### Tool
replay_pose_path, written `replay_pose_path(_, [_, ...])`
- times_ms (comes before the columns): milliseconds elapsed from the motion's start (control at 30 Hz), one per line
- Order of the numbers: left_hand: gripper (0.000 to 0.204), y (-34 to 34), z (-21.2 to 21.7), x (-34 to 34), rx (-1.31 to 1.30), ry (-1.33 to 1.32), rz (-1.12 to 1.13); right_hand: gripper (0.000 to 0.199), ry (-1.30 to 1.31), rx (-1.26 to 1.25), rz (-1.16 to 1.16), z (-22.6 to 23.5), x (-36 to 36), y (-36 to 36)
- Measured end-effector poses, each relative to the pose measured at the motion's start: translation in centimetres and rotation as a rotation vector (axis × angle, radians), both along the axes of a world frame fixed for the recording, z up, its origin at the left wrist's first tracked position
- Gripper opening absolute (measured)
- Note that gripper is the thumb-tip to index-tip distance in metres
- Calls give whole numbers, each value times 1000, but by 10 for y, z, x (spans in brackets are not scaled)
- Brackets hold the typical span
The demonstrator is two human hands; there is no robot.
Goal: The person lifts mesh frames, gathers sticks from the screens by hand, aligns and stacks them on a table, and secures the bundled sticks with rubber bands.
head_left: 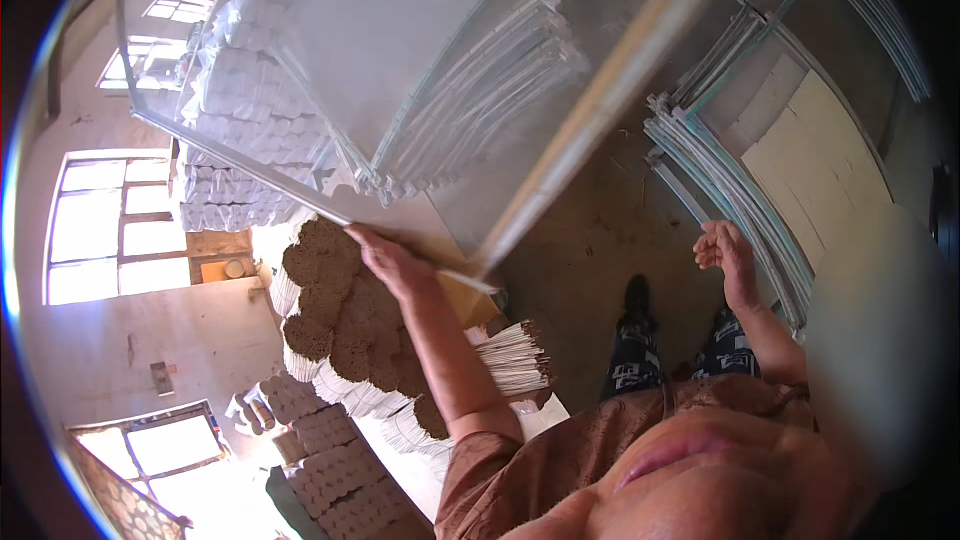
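Observation:
My left hand (395, 262) is closed on the edge of a large framed mesh screen (575, 145), near its lower corner. The see-through screen is tilted and reaches up past the top of the view. My right hand (728, 255) is raised apart from the screen, its fingers loosely bent with nothing visible in them. It is nearest to a stack of framed screens (735, 185) on the right, with pale flat sheets (815, 150) lying on top. Below my left forearm lie bundles of thin sticks with brown ends (345, 305).
Through the mesh another stack of framed screens (480, 80) shows, beside piled white-wrapped bundles (245, 120). Loose pale sticks (515, 358) jut out near my left elbow. More bundles (325, 460) stand by the windowed wall (200, 340). Concrete floor (580, 270) lies between the stacks.

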State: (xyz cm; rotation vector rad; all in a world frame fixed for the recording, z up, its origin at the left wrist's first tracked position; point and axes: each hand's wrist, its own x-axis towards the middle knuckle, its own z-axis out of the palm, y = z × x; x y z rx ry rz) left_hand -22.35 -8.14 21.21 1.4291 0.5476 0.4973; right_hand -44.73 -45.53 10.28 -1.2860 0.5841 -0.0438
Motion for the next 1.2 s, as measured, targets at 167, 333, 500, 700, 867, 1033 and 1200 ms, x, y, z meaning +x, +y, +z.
replay_pose_path(167, [55, 99, -6, 73, 6, 87, -10, 37, 125, -36, 79, -14, -12, 5])
replay_pose_path(333, [49, 161, -7, 161, 3, 195, -134, 36, 139, -58, 88, -19, -10, 11])
replay_pose_path(500, [45, 185, -23, 241, -134, 217, -242, 37, 181, -77, 129, -26, -4, 25])
replay_pose_path(700, [45, 294, 28, 324, 783, -151, -598, 41, 159, -33, 244, -22, 1, 40])
replay_pose_path(867, [85, 262, -68, 293, 332, 504, -396, 40, 238, -68, 243, -44, 2, 48])
replay_pose_path(1033, [61, 190, -105, 218, 811, 258, -636, 37, 275, -88, 251, -55, 2, 44])
replay_pose_path(1200, [69, 212, -86, 201, 751, 361, -663, 30, 245, -56, 271, -59, 7, 35])
